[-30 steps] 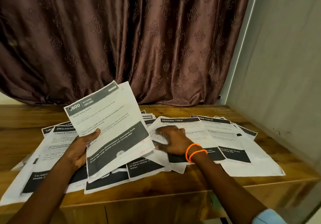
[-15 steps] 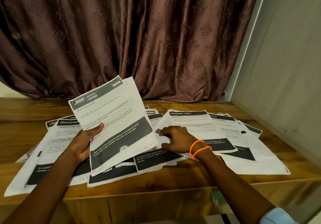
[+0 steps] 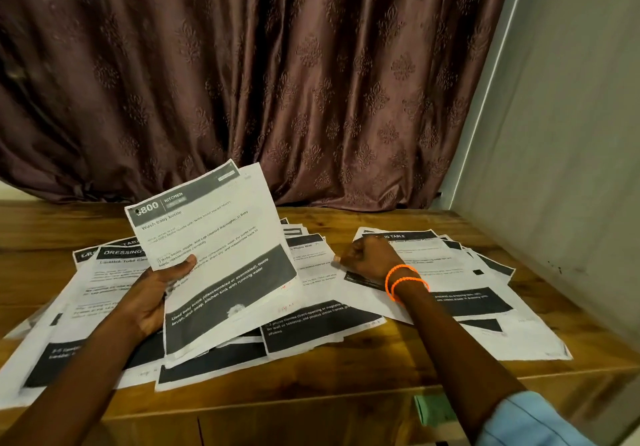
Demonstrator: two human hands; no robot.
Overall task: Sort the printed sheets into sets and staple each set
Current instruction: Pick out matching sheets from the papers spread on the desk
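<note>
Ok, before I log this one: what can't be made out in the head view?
- Stapler: none in view.
- Held KITCHEN sheets: how many lie behind the front page is hidden.
- Right hand: curled on the DRESSING TABLE sheet; what it pinches is hidden by its knuckles.
- Body text: too small.

The held sheets (image 3: 221,258) hide the spread ones beneath. The right hand (image 3: 367,260) covers a header — only "TABLE" reads. Small print is blurred; the leftmost sheets (image 3: 20,369) run off-frame.
</note>
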